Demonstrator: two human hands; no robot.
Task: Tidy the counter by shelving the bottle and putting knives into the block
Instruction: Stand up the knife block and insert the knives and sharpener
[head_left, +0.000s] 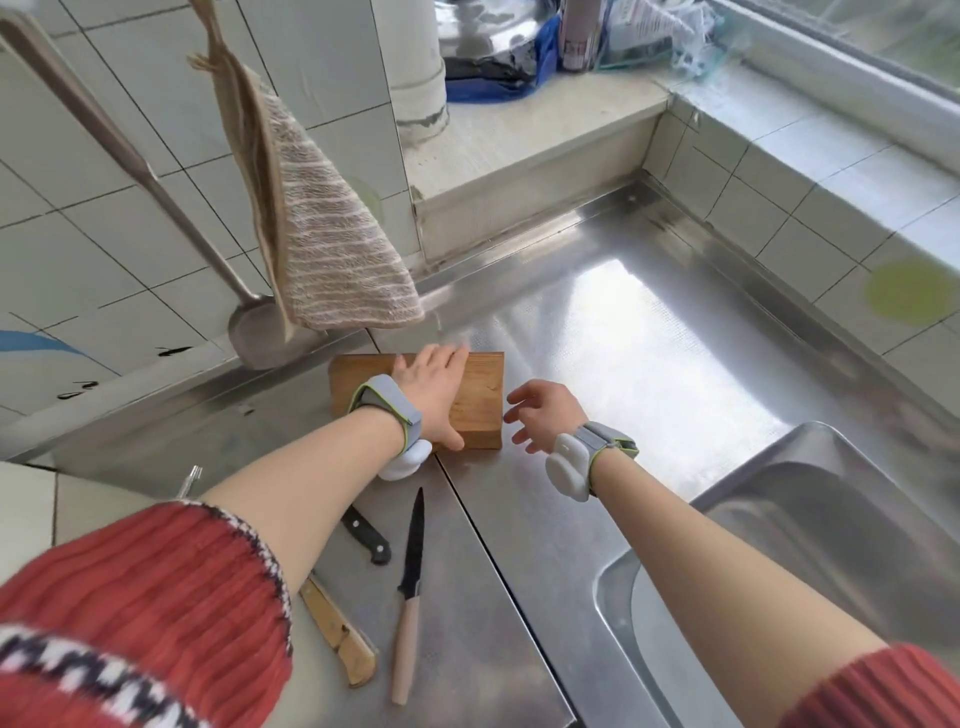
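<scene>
Steadying the knife block (480, 400) under my flat, open left hand (435, 392), right hand (545, 415) open and empty; shoving risks sliding it off-bench.

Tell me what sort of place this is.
Most likely a home kitchen. A stainless steel counter runs into a sink on the right, the wall is white tile with a ladle and a striped towel hanging on it, and knives lie beside a wooden block.
</scene>
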